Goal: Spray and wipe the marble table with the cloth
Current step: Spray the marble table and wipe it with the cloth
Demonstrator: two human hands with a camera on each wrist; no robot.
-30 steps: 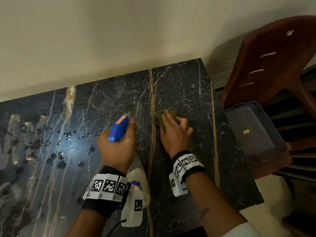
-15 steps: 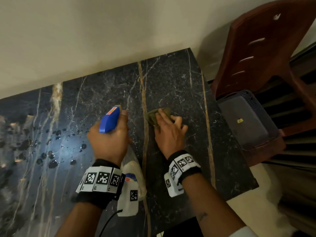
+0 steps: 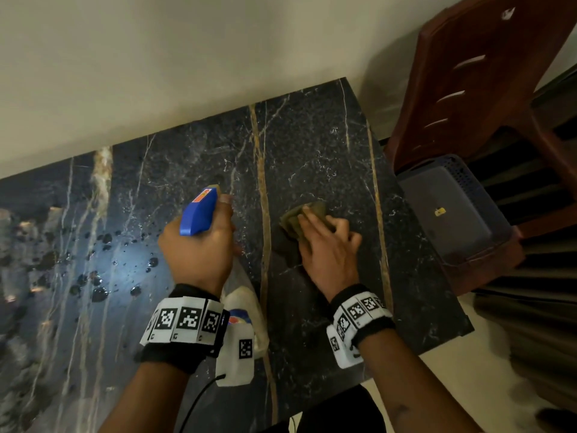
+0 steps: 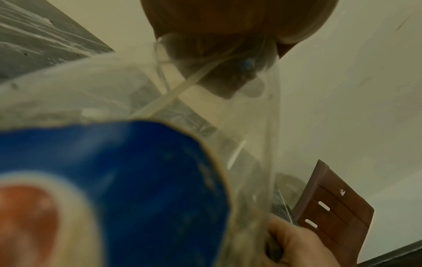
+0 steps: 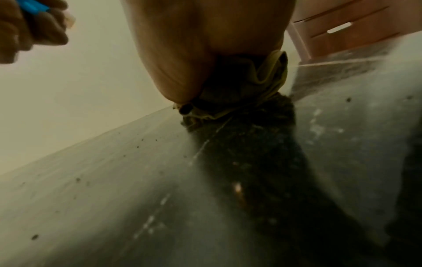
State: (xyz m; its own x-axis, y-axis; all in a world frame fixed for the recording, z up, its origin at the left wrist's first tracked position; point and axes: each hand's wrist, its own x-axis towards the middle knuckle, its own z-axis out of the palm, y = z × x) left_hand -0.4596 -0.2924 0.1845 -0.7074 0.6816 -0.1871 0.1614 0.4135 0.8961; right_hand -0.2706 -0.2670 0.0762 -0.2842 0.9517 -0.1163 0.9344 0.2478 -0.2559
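Note:
The black marble table [image 3: 315, 145] with gold veins runs along a cream wall. My left hand [image 3: 199, 251] grips a clear spray bottle with a blue trigger head [image 3: 198, 215], held above the table's middle; its blue and red label [image 4: 137, 180] fills the left wrist view. My right hand [image 3: 327, 242] presses a crumpled olive cloth [image 3: 296, 220] flat on the table's right part, fingers lying over it. In the right wrist view the cloth [image 5: 269, 84] bunches under my palm against the marble [image 5: 114, 180]. Water drops [image 3: 100, 289] sit on the left part.
A dark red plastic chair [image 3: 487, 82] stands right of the table, with a grey perforated basket [image 3: 452, 207] on its seat. The table's right edge [image 3: 415, 239] lies close to my right hand. The wall [image 3: 187, 57] borders the far side.
Both hands keep their holds on the bottle and the cloth. The head view has shifted, so the table and chair sit a little differently in frame; the right hand stays on the cloth right of the gold vein.

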